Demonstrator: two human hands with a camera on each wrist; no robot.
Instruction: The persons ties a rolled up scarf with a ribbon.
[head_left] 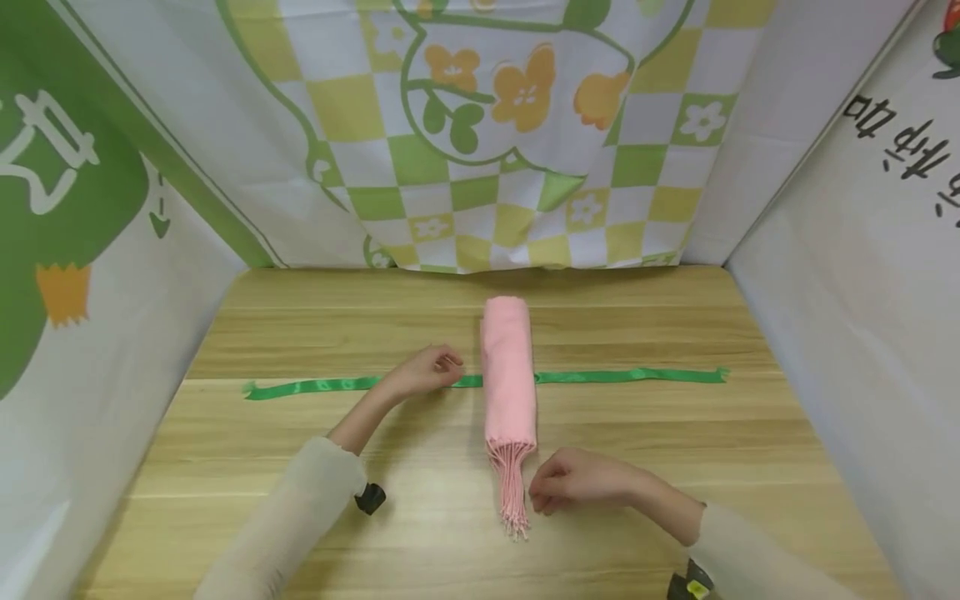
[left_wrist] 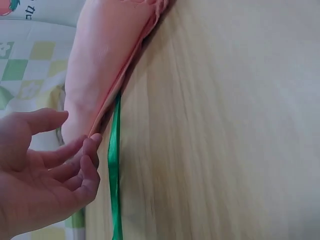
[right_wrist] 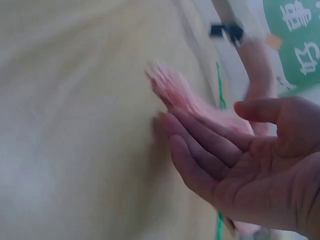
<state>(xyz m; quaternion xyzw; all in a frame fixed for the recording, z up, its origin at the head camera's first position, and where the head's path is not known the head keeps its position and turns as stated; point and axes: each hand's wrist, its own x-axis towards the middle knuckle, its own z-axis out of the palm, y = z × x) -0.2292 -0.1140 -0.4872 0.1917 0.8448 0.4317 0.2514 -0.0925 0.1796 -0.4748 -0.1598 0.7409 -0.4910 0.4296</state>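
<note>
A pink rolled scarf (head_left: pixel 510 371) with a fringe (head_left: pixel 512 492) at its near end lies lengthwise on the table. Beneath it a green ribbon (head_left: pixel 630 377) runs crosswise, sticking out on both sides. My left hand (head_left: pixel 426 371) hovers over the ribbon just left of the roll, its fingers loosely bent and holding nothing. In the left wrist view, the thumb stands apart from the fingers beside the scarf (left_wrist: pixel 100 60). To the right of the fringe is my right hand (head_left: pixel 577 479), fingers relaxed, with nothing in the palm in the right wrist view.
The wood-grain table (head_left: pixel 337 325) meets a checked, flower-printed cloth (head_left: pixel 517 183) at its back edge. White printed panels (head_left: pixel 847 275) stand at both sides. Small dark devices (head_left: pixel 371 498) sit at the wrists.
</note>
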